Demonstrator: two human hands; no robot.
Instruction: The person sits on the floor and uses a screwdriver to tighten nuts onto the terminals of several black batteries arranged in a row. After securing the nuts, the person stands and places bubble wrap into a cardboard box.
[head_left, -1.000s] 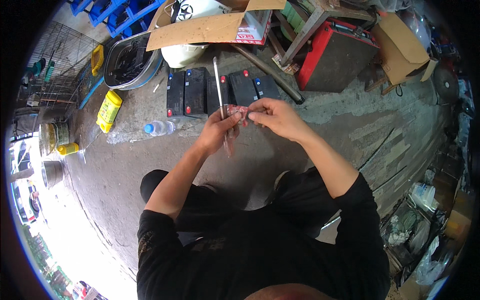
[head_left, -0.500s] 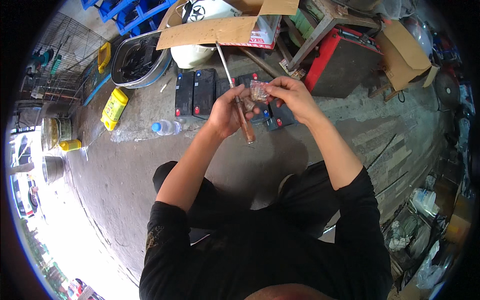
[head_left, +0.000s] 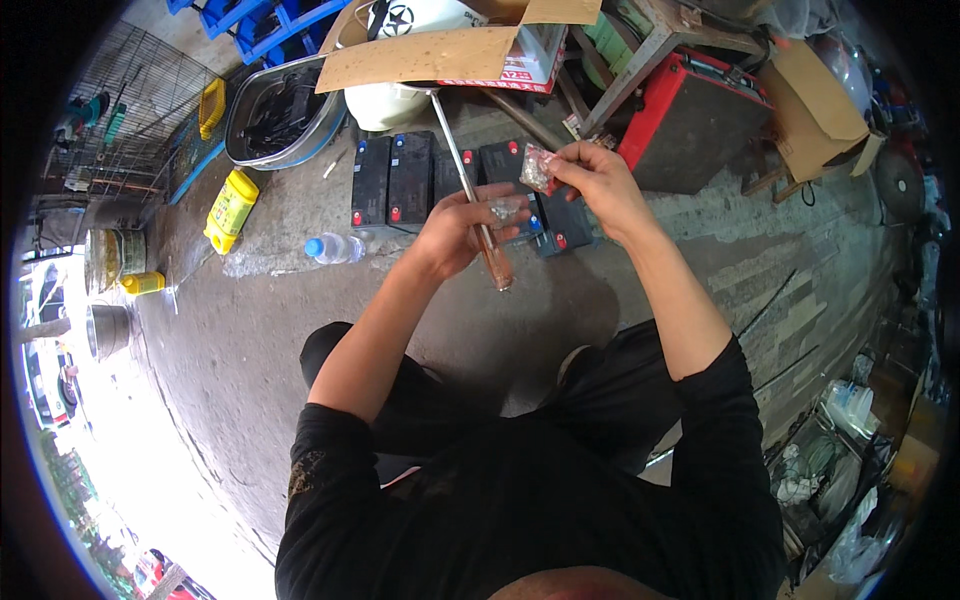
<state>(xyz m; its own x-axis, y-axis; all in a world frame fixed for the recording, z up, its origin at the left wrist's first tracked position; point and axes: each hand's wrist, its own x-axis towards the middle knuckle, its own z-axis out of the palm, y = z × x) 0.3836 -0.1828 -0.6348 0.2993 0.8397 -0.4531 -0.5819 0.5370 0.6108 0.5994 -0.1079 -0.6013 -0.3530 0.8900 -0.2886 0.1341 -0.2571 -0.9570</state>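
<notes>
My left hand [head_left: 452, 234] is closed around a long screwdriver [head_left: 497, 266] with a translucent reddish-brown handle. Its metal shaft points away from me, up toward the cardboard box. Something small, clear and shiny [head_left: 504, 208] lies at the fingers of that hand; I cannot make out what it is. Pinched in my right hand [head_left: 598, 190] is a small clear plastic bag [head_left: 537, 168] with red print and what look like small metal parts inside. Below and beyond both hands, several black batteries [head_left: 410, 180] with red and blue terminals stand on the floor, partly hidden by my hands.
An open cardboard box [head_left: 420, 62] with a white helmet stands beyond the batteries. Left are a metal basin [head_left: 288, 155], a yellow jug [head_left: 231, 210] and a clear bottle [head_left: 336, 249] with a blue cap. A red-and-black case [head_left: 690, 125] leans by a stool at right.
My right hand has drawn the small plastic bag away from my left hand, a little right and up. The left hand's fingers have spread slightly, with the screwdriver still held.
</notes>
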